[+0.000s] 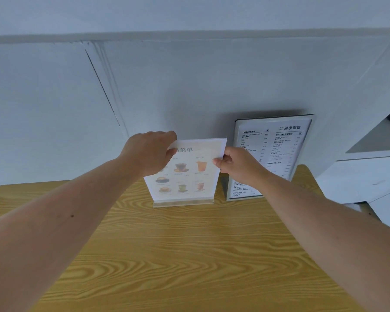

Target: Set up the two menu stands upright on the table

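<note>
Pictured drinks menu stand (185,176) upright beside upright text menu stand (273,154).

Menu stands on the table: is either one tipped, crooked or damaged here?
Nothing stands out. The drinks menu stand is upright on its clear base on the wooden table, held at its top corners by the left hand and right hand. The text menu stand stands upright beside it.

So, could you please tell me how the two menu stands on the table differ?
The picture menu stand shows coloured drink photos; the text menu stand carries black text in columns. The picture one is gripped at its top corners by the left hand and right hand; the text one stands untouched, farther right and back. Both stand upright on the wooden table.
</note>
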